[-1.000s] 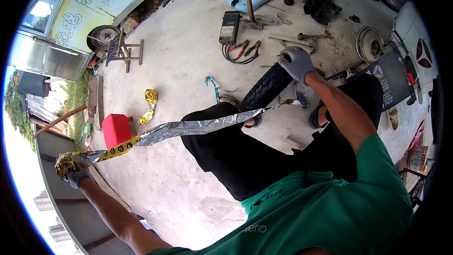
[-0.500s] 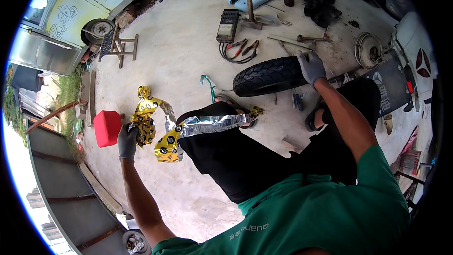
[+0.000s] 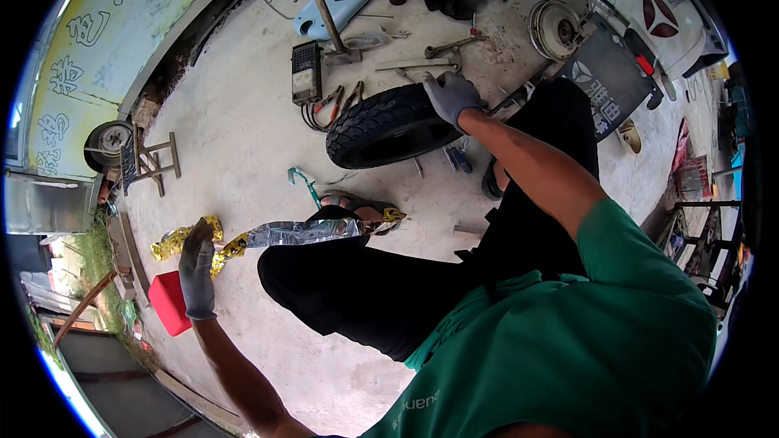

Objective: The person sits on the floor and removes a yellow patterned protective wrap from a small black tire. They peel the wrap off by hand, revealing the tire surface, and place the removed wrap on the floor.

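Observation:
My right hand (image 3: 453, 100), in a grey glove, grips the edge of a black motor-scooter tyre (image 3: 380, 123) that leans up from the floor ahead of me. Out to my left, my gloved left hand (image 3: 197, 270) has its fingers stretched out against a crumpled yellow-and-silver foil wrapper (image 3: 304, 233). The wrapper's silver strip runs across above my left knee toward my foot. Part of its yellow end is hidden behind that hand. A red block-shaped object (image 3: 168, 306) is beside the left wrist, partly covered by it.
Ahead lie a hammer (image 3: 334, 32), a boxy charger (image 3: 307, 73) with clamp leads, wrenches (image 3: 450, 49) and a light-blue panel (image 3: 345, 0) bearing a phone. A small folding stool (image 3: 152, 162) stands left. A wheel rim (image 3: 558, 30) and white scooter (image 3: 649, 4) are at right.
The view has turned, so the scene sits farther left. My left fingers have straightened from their grip on the wrapper, whose yellow end has shifted forward. My right hand stays on the tyre.

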